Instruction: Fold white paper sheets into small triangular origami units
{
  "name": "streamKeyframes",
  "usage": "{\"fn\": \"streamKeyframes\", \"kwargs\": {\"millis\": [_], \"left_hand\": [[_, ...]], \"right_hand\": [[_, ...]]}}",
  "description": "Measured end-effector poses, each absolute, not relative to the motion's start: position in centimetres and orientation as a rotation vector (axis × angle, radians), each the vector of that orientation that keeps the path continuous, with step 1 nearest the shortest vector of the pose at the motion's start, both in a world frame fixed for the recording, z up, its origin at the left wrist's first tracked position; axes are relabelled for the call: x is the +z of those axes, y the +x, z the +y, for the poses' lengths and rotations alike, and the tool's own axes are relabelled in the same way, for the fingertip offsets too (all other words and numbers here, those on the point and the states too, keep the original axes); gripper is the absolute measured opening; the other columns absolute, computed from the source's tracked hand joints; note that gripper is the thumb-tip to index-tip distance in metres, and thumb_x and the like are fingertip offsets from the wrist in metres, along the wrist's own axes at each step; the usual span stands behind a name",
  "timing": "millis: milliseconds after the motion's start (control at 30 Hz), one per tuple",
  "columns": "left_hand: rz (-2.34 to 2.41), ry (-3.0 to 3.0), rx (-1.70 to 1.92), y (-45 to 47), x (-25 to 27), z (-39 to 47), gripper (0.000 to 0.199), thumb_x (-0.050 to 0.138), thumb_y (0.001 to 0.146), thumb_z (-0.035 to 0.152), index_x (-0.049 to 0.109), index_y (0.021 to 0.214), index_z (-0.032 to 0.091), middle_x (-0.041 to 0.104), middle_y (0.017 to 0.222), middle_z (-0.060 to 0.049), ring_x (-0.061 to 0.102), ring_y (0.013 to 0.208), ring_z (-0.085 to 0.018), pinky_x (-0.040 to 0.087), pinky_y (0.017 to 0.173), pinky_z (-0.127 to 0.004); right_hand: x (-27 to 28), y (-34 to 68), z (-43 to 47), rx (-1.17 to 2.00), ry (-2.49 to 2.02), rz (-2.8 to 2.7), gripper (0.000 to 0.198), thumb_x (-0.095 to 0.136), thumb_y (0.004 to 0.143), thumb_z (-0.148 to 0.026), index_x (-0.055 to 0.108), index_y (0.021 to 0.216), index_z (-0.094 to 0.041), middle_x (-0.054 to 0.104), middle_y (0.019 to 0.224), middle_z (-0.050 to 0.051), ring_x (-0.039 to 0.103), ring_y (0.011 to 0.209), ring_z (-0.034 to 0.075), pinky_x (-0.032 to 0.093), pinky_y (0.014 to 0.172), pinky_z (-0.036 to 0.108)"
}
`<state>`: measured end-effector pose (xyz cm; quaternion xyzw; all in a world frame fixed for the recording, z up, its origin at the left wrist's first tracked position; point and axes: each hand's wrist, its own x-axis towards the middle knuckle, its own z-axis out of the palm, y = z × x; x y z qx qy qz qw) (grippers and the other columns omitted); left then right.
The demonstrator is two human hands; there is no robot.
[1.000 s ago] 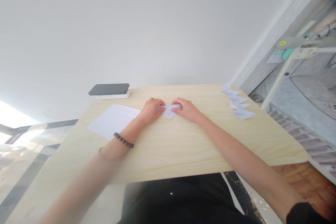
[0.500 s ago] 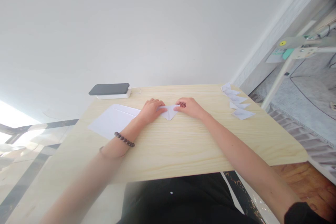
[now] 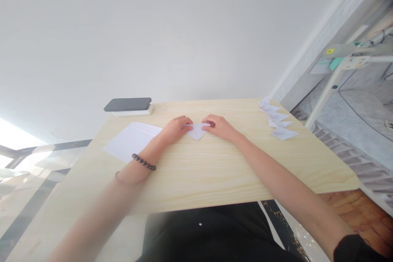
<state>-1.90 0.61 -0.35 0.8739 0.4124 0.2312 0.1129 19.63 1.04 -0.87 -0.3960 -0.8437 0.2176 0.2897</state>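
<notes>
A small folded piece of white paper (image 3: 197,132) lies near the middle of the wooden table (image 3: 196,180), one point turned toward me. My left hand (image 3: 176,129) pinches its left corner, thumb on the near side. At the right corner my right hand (image 3: 219,126) grips it between thumb and curled fingers. Both corners of the paper are partly hidden by the fingers. Beside my left forearm, flat white sheets of paper (image 3: 125,141) rest on the table, partly covered by my wrist with its dark bead bracelet (image 3: 143,162).
Several folded white paper pieces (image 3: 284,133) form a row along the table's right side. A dark phone (image 3: 128,104) sits on a white block (image 3: 135,112) with a cable, at the back left. Behind the table rises a pale wall (image 3: 184,32); a white metal frame (image 3: 325,98) stands at right.
Both hands have shifted very slightly to the left with the folded paper. My right fingers have moved inward along its upper edge. The other things stay in place.
</notes>
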Motion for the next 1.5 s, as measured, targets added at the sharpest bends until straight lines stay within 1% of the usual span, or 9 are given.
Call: {"fn": "streamKeyframes", "kwargs": {"millis": [167,433,600,733,967,1133,1333,1500], "left_hand": [[1.171,2.585,0.688,-2.15,0.10,0.50,0.017,0.041,0.083,0.026,0.056,0.086,0.019,0.055,0.084,-0.003,0.052,0.072,-0.013,0.039,0.068,-0.025],[1.204,2.518,0.692,-2.12,0.06,0.33,0.018,0.048,0.079,0.032,0.056,0.089,0.019,0.056,0.086,-0.002,0.052,0.078,-0.015,0.040,0.070,-0.025],[1.191,2.580,0.676,-2.01,0.08,0.37,0.015,0.045,0.081,0.029,0.055,0.083,0.018,0.054,0.083,-0.003,0.052,0.074,-0.014,0.040,0.068,-0.025],[1.183,2.641,0.667,-1.98,0.17,0.28,0.017,0.043,0.083,0.029,0.055,0.084,0.018,0.053,0.082,-0.003,0.051,0.074,-0.014,0.040,0.067,-0.025],[1.109,2.616,0.591,-2.33,0.22,0.29,0.026,0.045,0.081,0.038,0.058,0.095,0.020,0.055,0.084,-0.004,0.052,0.078,-0.015,0.040,0.070,-0.026],[1.136,2.627,0.623,-2.26,0.18,0.34,0.026,0.043,0.082,0.038,0.060,0.089,0.019,0.055,0.082,-0.005,0.052,0.076,-0.015,0.040,0.069,-0.026],[1.035,2.626,0.610,-2.28,0.47,0.04,0.028,0.046,0.081,0.039,0.060,0.096,0.020,0.055,0.089,-0.005,0.052,0.083,-0.017,0.040,0.074,-0.027],[1.007,2.685,0.633,-2.20,0.40,0.11,0.027,0.044,0.083,0.035,0.062,0.093,0.019,0.055,0.087,-0.006,0.052,0.081,-0.015,0.040,0.073,-0.026]], "right_hand": [[-0.75,19.75,0.98,0.593,-0.984,-2.241,0.014,0.050,0.077,-0.026,0.060,0.083,-0.018,0.050,0.079,0.001,0.044,0.065,0.009,0.037,0.063,0.022],[-0.78,20.04,0.97,0.574,-1.003,-2.306,0.020,0.051,0.077,-0.027,0.063,0.091,-0.019,0.052,0.081,0.003,0.049,0.067,0.010,0.039,0.063,0.024],[-0.58,20.16,0.77,0.637,-0.983,-2.307,0.026,0.049,0.078,-0.026,0.063,0.100,-0.023,0.050,0.086,0.003,0.049,0.070,0.011,0.040,0.063,0.024],[-0.46,20.30,0.73,0.732,-0.984,-2.310,0.029,0.052,0.076,-0.028,0.061,0.104,-0.026,0.050,0.090,0.003,0.049,0.073,0.011,0.040,0.064,0.024],[-0.67,20.40,1.00,0.741,-0.938,-2.296,0.026,0.052,0.077,-0.031,0.063,0.100,-0.026,0.046,0.085,0.002,0.046,0.070,0.010,0.039,0.062,0.024],[-0.94,20.44,1.25,0.672,-0.909,-2.330,0.024,0.052,0.078,-0.031,0.064,0.099,-0.026,0.045,0.082,0.002,0.045,0.068,0.010,0.038,0.062,0.023],[-1.05,20.47,1.29,0.654,-0.910,-2.328,0.024,0.052,0.079,-0.030,0.064,0.099,-0.027,0.045,0.082,0.001,0.044,0.067,0.009,0.037,0.061,0.023],[-1.06,20.46,1.18,0.650,-0.908,-2.329,0.023,0.051,0.078,-0.026,0.065,0.097,-0.026,0.045,0.082,0.001,0.045,0.066,0.008,0.037,0.060,0.022]]}}
